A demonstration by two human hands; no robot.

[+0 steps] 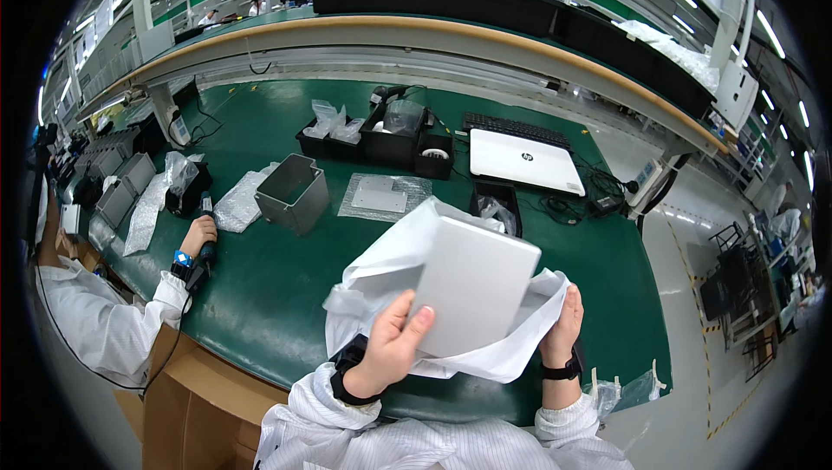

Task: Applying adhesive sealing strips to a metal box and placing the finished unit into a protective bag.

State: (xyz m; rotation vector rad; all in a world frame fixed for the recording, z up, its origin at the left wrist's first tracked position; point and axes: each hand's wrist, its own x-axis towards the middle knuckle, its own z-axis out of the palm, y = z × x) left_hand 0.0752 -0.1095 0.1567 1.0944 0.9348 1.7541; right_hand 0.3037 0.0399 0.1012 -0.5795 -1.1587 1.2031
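A flat, light-grey rectangular case point(481, 288) is tilted up in front of me, partly inside a white foam-like bag point(381, 253). My left hand point(390, 344) is closed on the lower left edge of the case, thumb on its face. At the bag's right side, my right hand point(563, 327) grips the white material, with its fingers partly hidden behind it. Beyond the case, a grey metal plate point(380, 195) lies on bubble wrap point(347, 205). An open grey metal housing point(293, 197) stands to the left of that.
On the green table point(260, 297) are black bins point(390, 142), a white laptop point(524, 162), a black keyboard point(516, 128) and cables. At left, a co-worker's hand point(199, 234) holds a power screwdriver point(207, 249). A cardboard box point(204, 401) stands below the front edge.
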